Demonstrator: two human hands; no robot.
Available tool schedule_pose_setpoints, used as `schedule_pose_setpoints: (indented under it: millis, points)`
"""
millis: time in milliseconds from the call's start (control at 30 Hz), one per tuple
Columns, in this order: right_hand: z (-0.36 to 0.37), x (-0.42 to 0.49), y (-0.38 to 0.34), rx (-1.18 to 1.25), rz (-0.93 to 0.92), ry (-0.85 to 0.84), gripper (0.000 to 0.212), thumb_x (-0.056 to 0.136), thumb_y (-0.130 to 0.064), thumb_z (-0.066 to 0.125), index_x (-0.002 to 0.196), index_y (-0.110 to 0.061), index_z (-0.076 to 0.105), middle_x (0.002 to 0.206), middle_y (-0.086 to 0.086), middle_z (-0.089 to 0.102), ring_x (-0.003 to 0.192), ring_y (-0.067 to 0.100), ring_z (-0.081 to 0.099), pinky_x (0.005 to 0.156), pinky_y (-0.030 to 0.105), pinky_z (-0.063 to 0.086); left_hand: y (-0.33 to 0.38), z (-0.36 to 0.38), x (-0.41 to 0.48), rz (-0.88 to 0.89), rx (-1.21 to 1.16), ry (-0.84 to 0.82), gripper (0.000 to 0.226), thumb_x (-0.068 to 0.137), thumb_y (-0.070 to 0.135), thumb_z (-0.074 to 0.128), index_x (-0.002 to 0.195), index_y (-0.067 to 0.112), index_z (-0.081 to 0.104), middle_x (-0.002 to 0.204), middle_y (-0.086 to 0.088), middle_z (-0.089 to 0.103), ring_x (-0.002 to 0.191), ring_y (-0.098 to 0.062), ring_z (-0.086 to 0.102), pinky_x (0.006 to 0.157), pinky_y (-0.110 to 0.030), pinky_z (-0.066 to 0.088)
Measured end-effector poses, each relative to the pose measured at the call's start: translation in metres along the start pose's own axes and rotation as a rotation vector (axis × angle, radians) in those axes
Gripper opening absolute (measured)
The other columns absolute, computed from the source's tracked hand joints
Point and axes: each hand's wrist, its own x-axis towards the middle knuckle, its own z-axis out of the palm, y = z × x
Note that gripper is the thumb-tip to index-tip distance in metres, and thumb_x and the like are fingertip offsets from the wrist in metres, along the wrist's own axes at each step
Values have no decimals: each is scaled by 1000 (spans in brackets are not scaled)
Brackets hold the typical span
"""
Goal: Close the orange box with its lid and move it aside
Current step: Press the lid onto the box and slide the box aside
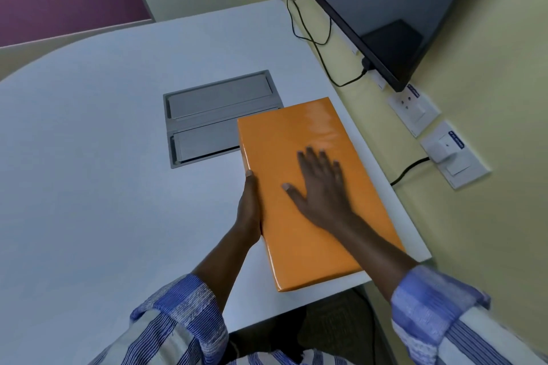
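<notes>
A glossy orange box (299, 133) lies flat on the white table (89, 157) near its right edge, with the lid on top so the inside is hidden. My left hand (250, 210) grips the box's left long side, thumb on the top rim. My right hand (321, 184) rests flat on the lid, fingers spread and slightly blurred. The box's far left corner overlaps the grey hatch in the table.
A grey metal cable hatch (207, 109) is set into the table beyond the box. A black screen (385, 9) hangs on the yellow wall at right, with black cables (311, 35) and white wall sockets (415, 111) below it. The table's right edge runs just beside the box.
</notes>
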Motion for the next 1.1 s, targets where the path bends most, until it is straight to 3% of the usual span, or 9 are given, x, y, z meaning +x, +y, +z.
schedule_pose_setpoints:
  millis: [133,400,467,567,700,867,1000,1100]
  points:
    - [13,-3,-1,-138,-50,-105,85,93,-72,17,159,-19,6,168,8,-4,154,34,-7,121,59,1,1,11,9,-21,1,-18,56,94,78,26,125,45,58,110,13,78,100,-11,76,66,-30,63]
    - [-1,1,43,-155,-37,-90,83,94,-71,19,159,-20,8,168,7,-2,154,32,-6,122,58,2,-3,48,22,-70,36,-23,49,88,83,28,113,50,56,87,29,76,78,6,74,50,-20,58]
    - [-6,2,54,-150,-32,-87,83,95,-71,19,159,-20,8,168,7,-1,154,32,-6,122,58,2,-4,58,25,-80,58,-16,48,87,85,28,109,52,55,85,29,76,76,3,75,48,-20,57]
    - [-13,1,69,-134,-27,-74,82,95,-70,21,159,-20,10,168,6,0,154,31,-6,122,58,2,-3,73,28,-107,85,-3,48,87,85,29,109,51,54,98,23,69,89,-6,68,56,-25,56]
    - [-22,1,89,-144,-24,-73,81,96,-69,22,159,-20,10,168,5,0,154,30,-6,122,58,3,-5,91,32,-113,130,-28,54,88,84,29,125,47,45,104,21,62,95,-5,61,72,-33,52]
    - [-26,0,96,-145,-40,-75,80,96,-68,23,159,-20,12,168,5,1,154,29,-6,122,57,4,-8,100,34,-70,115,-64,40,93,78,31,119,51,47,89,29,71,72,6,73,47,-18,56]
    - [-27,0,93,-141,-36,-72,80,96,-68,25,159,-19,14,168,6,3,154,30,-3,122,57,5,-9,95,33,-78,143,-45,44,92,79,29,121,51,45,102,24,63,90,-4,66,60,-26,54]
    - [-31,1,80,-110,1,-20,75,97,-63,34,154,-14,31,165,12,21,153,33,14,121,56,15,-8,88,31,-84,157,-42,52,92,80,27,129,48,43,124,12,62,109,-12,62,81,-36,54]
